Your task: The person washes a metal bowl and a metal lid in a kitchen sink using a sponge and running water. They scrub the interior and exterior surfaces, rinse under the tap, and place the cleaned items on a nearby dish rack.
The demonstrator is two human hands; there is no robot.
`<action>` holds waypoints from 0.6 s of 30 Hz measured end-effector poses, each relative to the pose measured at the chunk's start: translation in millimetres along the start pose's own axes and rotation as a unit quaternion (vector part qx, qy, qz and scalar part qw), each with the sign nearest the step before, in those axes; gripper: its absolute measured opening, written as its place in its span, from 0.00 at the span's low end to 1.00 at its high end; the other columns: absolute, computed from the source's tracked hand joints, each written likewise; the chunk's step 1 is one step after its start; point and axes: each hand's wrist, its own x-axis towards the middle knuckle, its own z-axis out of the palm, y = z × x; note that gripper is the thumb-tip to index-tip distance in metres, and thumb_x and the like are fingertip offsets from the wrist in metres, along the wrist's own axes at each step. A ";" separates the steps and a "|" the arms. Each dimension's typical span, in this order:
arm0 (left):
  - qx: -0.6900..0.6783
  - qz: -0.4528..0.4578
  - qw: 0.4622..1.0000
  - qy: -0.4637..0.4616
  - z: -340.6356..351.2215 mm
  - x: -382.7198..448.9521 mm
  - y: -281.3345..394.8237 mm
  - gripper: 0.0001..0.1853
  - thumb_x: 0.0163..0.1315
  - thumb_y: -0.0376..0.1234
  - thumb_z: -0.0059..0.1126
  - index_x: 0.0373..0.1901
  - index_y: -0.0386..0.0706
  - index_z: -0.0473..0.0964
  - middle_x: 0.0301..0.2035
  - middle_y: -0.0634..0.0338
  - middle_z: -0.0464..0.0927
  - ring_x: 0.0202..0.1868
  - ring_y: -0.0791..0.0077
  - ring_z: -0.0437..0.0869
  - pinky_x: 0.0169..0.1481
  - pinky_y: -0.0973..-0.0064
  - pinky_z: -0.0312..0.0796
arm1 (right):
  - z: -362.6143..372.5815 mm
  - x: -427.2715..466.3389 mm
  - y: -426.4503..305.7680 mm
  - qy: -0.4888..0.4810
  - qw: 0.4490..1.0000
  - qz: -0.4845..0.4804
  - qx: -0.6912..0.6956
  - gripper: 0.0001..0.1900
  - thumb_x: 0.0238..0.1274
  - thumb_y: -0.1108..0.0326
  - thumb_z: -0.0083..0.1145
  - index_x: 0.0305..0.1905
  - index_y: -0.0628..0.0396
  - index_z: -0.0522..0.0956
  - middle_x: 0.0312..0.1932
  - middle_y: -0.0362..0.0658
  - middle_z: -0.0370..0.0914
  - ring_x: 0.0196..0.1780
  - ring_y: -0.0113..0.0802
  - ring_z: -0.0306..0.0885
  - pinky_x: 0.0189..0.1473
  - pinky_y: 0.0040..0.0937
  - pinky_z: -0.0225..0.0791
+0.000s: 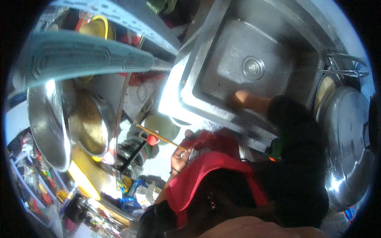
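Note:
My left hand [179,160], at the lower middle, is closed around the end of a thin wooden stick [160,137] that points up and to the left. Beside that hand hangs the red apron [205,166] on my body. My right hand [242,99] is blurred and partly in shadow, over the near part of a stainless steel sink [232,64]; its fingers cannot be made out. The round drain strainer [253,67] lies beyond it in the basin floor.
A chrome faucet [345,71] and a large metal lid or pan [346,142] stand right of the sink. At left are metal bowls [49,128], a yellow basin [84,172] and a rack of packets [38,184]. A blurred teal object [89,56] crosses the upper left.

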 end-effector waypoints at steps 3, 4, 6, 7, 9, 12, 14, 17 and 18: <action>0.023 -0.009 1.000 0.001 0.0 0.9 -1.0 0.05 0.52 0.30 0.60 0.29 0.38 0.76 0.23 0.69 0.74 0.27 0.85 0.69 0.33 0.87 0.62 | 5.6 45.4 -24.7 0.321 0.940 -0.064 0.100 0.08 0.52 0.69 0.45 0.31 0.57 0.76 0.33 0.52 0.75 0.39 0.46 0.74 0.42 0.42 0.67; -0.013 0.026 1.000 0.001 2.1 -0.3 -2.1 0.05 0.52 0.30 0.60 0.29 0.38 0.76 0.23 0.69 0.74 0.25 0.85 0.68 0.31 0.87 0.61 | -5.6 67.8 -26.3 0.348 0.932 -0.020 0.096 0.08 0.51 0.70 0.45 0.31 0.57 0.76 0.32 0.52 0.76 0.38 0.46 0.75 0.41 0.42 0.67; -0.025 0.024 0.999 0.002 4.5 1.2 -2.9 0.05 0.52 0.30 0.60 0.29 0.38 0.76 0.22 0.69 0.74 0.25 0.85 0.68 0.30 0.87 0.61 | -61.4 98.1 1.9 0.180 0.976 0.080 -0.095 0.08 0.49 0.70 0.45 0.28 0.59 0.76 0.31 0.52 0.76 0.35 0.45 0.76 0.38 0.41 0.69; -0.030 0.032 0.999 0.002 5.2 1.2 -3.2 0.05 0.52 0.30 0.59 0.29 0.38 0.76 0.22 0.69 0.74 0.24 0.86 0.68 0.30 0.87 0.61 | -83.0 98.1 16.1 0.195 0.957 0.103 -0.189 0.08 0.48 0.70 0.45 0.27 0.60 0.76 0.30 0.53 0.76 0.34 0.45 0.76 0.36 0.41 0.69; 0.009 -0.032 0.999 0.015 1.8 -1.6 -1.8 0.04 0.53 0.29 0.59 0.27 0.37 0.75 0.22 0.68 0.75 0.26 0.84 0.70 0.33 0.85 0.63 | -119.5 71.1 45.0 0.254 0.925 0.252 -0.126 0.08 0.47 0.69 0.47 0.26 0.60 0.76 0.30 0.52 0.77 0.33 0.43 0.77 0.32 0.39 0.70; -0.026 0.021 0.999 0.019 0.5 -1.1 0.5 0.04 0.53 0.29 0.58 0.26 0.38 0.75 0.21 0.68 0.74 0.25 0.85 0.70 0.31 0.86 0.62 | -130.9 44.0 43.8 0.291 0.881 0.356 -0.109 0.13 0.52 0.62 0.47 0.29 0.62 0.77 0.29 0.53 0.76 0.36 0.43 0.77 0.37 0.38 0.69; -0.075 -0.027 0.997 0.020 -0.1 -1.2 -0.3 0.04 0.54 0.30 0.58 0.26 0.37 0.75 0.22 0.67 0.75 0.25 0.85 0.70 0.31 0.86 0.62 | -107.6 45.5 17.7 0.304 0.823 0.297 0.376 0.23 0.56 0.50 0.45 0.32 0.63 0.76 0.29 0.55 0.76 0.40 0.44 0.75 0.45 0.36 0.65; 0.015 -0.021 1.000 0.004 -2.3 4.3 -3.5 0.04 0.54 0.29 0.57 0.27 0.37 0.75 0.23 0.67 0.76 0.25 0.85 0.71 0.31 0.85 0.63 | -69.8 71.4 -17.1 0.296 0.944 0.104 -0.099 0.10 0.52 0.64 0.48 0.32 0.60 0.75 0.40 0.55 0.71 0.43 0.49 0.71 0.47 0.37 0.64; 0.006 0.040 0.999 0.000 -0.8 3.2 -6.0 0.03 0.54 0.28 0.57 0.28 0.37 0.76 0.23 0.67 0.76 0.25 0.85 0.71 0.31 0.86 0.63 | -61.4 75.0 -18.6 0.257 0.954 0.091 -0.126 0.10 0.48 0.65 0.50 0.35 0.59 0.73 0.41 0.53 0.69 0.47 0.47 0.69 0.47 0.38 0.64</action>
